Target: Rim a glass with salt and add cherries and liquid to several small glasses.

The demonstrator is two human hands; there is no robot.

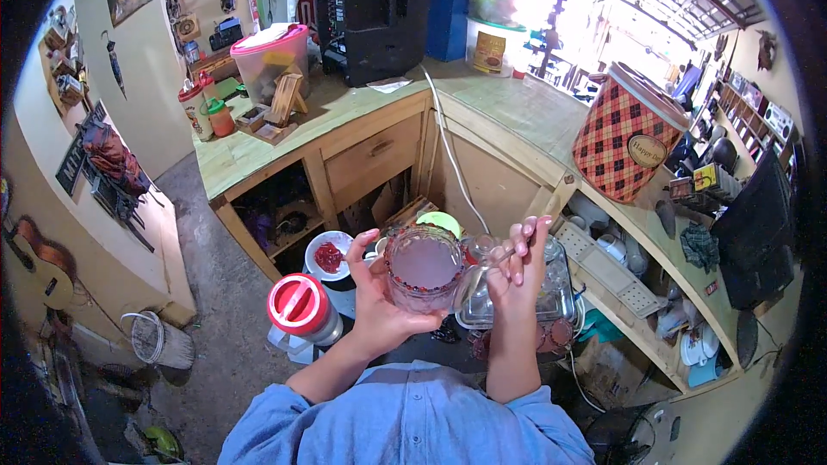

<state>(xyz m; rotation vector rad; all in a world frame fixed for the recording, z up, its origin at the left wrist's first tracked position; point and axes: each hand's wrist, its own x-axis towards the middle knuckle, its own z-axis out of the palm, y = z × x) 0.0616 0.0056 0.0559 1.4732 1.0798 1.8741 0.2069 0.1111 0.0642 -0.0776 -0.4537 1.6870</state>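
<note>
Glass bowl: We find the round, clear glass bowl with a cloudy inside (424, 265) raised in front of the blue shirt (415, 409), mouth turned toward the wearer's head; it serves as our landmark below.
Left hand: The left hand (381, 308) is at the bowl's left and near side, its grip spread around the wall, thumb along the near edge, holding it firmly.
Right hand: The right hand (515, 269) is just right of the bowl, its grip narrow, fingertips pinched on a thin, stick-like item (506, 256); we cannot tell its exact kind, nor whether it touches the bowl.
Bead row: Small red and dark beads (422, 289) follow the bowl's rim. We judge this row largely laid; at this size we cannot confirm that it has no gaps.
White dish: Left of the bowl is a round white dish (314, 269) with loose red pieces (328, 257) inside. We record these as unplaced stock, so material is left over.
Red-lidded jar: Lower left of the bowl is a clear, round jar with a red and white screw lid (298, 303), lid on.
Glassware tray: Right of the bowl, partly behind the right forearm, we note a clear rectangular tray (564, 308) bearing glassware.
Brown pieces: Lower right of the bowl are reddish-brown, scalloped round pieces (556, 336); their material we cannot determine.
Worktop: Below the bowl we see part of a dark worktop (403, 353).
</note>
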